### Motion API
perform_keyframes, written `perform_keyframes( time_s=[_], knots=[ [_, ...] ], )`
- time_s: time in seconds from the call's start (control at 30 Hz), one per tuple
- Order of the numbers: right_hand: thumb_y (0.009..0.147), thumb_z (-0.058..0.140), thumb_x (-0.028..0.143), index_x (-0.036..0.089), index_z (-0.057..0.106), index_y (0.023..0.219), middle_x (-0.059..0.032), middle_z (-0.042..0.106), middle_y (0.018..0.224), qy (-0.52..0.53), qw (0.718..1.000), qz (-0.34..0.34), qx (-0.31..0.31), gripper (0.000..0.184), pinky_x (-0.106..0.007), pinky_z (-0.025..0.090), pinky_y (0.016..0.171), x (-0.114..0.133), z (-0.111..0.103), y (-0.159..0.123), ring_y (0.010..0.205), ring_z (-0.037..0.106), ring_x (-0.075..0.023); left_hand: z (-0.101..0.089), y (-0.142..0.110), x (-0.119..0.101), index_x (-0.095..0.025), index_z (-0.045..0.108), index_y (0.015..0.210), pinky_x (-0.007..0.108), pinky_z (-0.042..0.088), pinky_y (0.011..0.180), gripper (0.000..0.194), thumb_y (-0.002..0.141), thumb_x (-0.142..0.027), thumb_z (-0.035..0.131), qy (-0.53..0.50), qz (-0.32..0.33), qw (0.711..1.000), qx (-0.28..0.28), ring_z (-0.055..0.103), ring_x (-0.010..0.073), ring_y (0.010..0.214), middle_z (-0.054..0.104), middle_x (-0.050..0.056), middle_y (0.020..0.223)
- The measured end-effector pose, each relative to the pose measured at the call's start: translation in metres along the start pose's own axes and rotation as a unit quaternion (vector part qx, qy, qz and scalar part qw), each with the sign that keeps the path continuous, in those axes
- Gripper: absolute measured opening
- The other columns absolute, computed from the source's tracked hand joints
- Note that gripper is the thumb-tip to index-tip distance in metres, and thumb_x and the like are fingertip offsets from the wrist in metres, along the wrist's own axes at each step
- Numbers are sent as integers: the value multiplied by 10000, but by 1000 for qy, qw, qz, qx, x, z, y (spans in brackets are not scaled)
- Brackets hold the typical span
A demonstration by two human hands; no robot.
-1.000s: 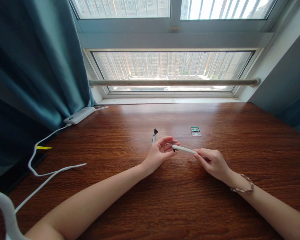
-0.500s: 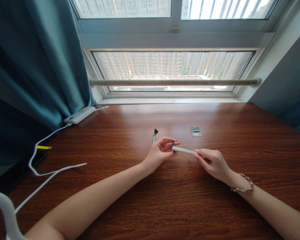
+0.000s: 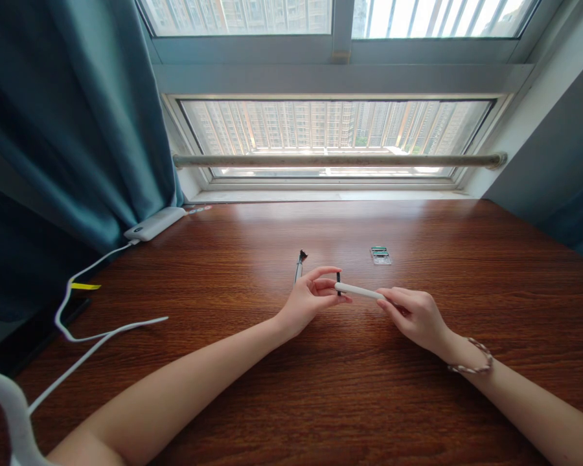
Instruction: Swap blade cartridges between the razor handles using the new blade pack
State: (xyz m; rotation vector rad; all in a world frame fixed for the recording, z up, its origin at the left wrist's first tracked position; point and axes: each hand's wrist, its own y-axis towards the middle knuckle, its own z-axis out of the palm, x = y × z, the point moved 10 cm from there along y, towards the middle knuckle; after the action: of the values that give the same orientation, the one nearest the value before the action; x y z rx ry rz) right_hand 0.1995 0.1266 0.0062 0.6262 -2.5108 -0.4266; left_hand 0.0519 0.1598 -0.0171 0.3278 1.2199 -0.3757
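Here I am with both forearms over the brown wood-grain surface, and my left hand has its fingertips pinched on a small dark piece, thumb below and a finger above, the piece standing nearly upright between them. My right hand is closed on one end of a slim white stick, and the stick's other end meets the dark piece around its middle; whether the two are joined I can't tell. Both things are up in my hands, in front of me, near the middle of the view. Just past my left hand lies a grey handle with a dark head, its near end hidden behind my fingers. Farther out, beyond the white stick, there's a clear case with green strips, lying flat. Over on the left, a white power bank sits beside the blue curtain, with a white cable plugged into it and curving down past a yellow strip. And on my right wrist, a braided bracelet.
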Motion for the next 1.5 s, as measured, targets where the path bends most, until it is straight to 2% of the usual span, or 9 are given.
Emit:
perform_keyframes(
  time_s=[0.17, 0.4, 0.53, 0.73, 0.9, 1.03, 1.27, 1.5],
  knots=[
    [840, 448, 318, 184, 623, 930, -32, 609, 657, 4, 1000, 6, -14, 238, -216, 365, 543, -2, -3, -1, 526, 503, -112, -3, 1, -2, -156, 500, 1092, 425, 449, 837, 476, 648, -178, 672, 0, 15, 1000, -15, 633, 211, 780, 646, 62, 852],
    [843, 435, 327, 181, 626, 918, -22, 592, 604, 5, 1000, -8, -9, 252, -217, 353, 517, 2, -3, 0, 496, 485, -111, -5, 1, -3, -185, 562, 1071, 374, 486, 750, 467, 621, -175, 686, -5, 25, 999, -23, 612, 163, 704, 598, 12, 786],
    [846, 431, 327, 181, 625, 909, -30, 612, 641, 15, 1000, -3, -20, 250, -217, 361, 529, 1, -5, 1, 510, 502, -112, -1, 0, -2, -177, 557, 1093, 374, 488, 708, 484, 625, -178, 682, -2, 16, 1000, -4, 602, 146, 628, 588, 6, 746],
    [843, 441, 315, 181, 620, 916, -33, 618, 666, 22, 1000, -1, -7, 235, -218, 369, 542, 0, -2, 1, 532, 515, -115, 7, -1, -2, -155, 535, 1111, 386, 480, 723, 479, 650, -178, 664, -11, 9, 1000, 26, 619, 170, 649, 607, 27, 764],
    [842, 435, 326, 177, 624, 912, -36, 621, 647, 29, 999, -13, -6, 250, -220, 375, 527, 2, -2, 0, 506, 514, -114, 6, -1, -2, -156, 532, 1081, 367, 487, 698, 467, 638, -195, 676, -18, 9, 1000, 20, 621, 168, 632, 612, 23, 739],
    [847, 422, 324, 180, 624, 891, -37, 632, 680, 47, 998, 3, -28, 252, -220, 380, 532, 0, -8, 1, 528, 529, -118, 4, -1, -2, -149, 538, 1036, 342, 487, 669, 448, 617, -191, 692, -2, 7, 1000, 16, 613, 154, 597, 609, 14, 718],
    [842, 443, 303, 178, 610, 914, -27, 591, 635, 25, 1000, -2, -2, 221, -227, 363, 543, 1, -3, 0, 528, 491, -119, 2, 0, 0, -163, 537, 1020, 287, 474, 570, 442, 608, -180, 695, 12, 3, 1000, 7, 578, 121, 532, 580, -10, 691],
    [840, 438, 314, 178, 613, 920, -9, 534, 574, 7, 1000, -13, 9, 236, -223, 331, 521, 2, 0, -1, 504, 453, -114, 1, 0, -3, -175, 533, 1032, 261, 456, 549, 423, 631, -171, 669, 24, 9, 1000, 6, 544, 102, 537, 550, -21, 668]
  ],
)
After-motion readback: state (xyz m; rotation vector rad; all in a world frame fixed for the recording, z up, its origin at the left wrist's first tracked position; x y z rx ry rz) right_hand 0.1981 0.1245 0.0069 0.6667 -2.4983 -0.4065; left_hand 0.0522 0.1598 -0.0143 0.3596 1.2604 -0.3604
